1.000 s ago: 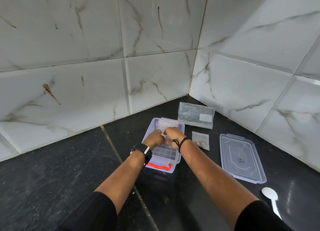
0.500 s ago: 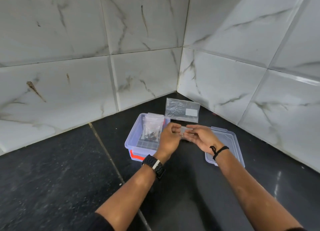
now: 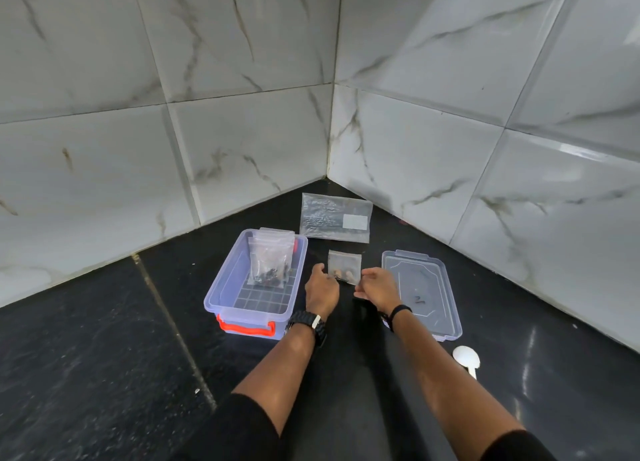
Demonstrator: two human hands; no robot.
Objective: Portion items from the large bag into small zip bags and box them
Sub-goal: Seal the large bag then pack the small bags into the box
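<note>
Reaching forward over the dark counter (image 3: 86,374), I have my left hand (image 3: 321,290) and my right hand (image 3: 377,288) on either side of a small zip bag (image 3: 344,266). My hands are apart, fingers loosely curled, each at a lower corner of that bag; whether either one actually pinches the plastic I cannot tell. A few brownish pieces sit at the bag's bottom. Just left of my left hand stands the clear box (image 3: 221,289) with its orange latch (image 3: 244,327) facing me, and inside it filled zip bags (image 3: 271,259) lean against the far wall, dark bits gathered at their base. Beyond the small bag, near the tiled corner, the large bag (image 3: 335,217) lies flat with a white label on it. To the right of my right hand the clear lid (image 3: 422,292) rests flat on the counter, and a white spoon (image 3: 467,358) lies nearer to me, just past the lid's near edge.
</note>
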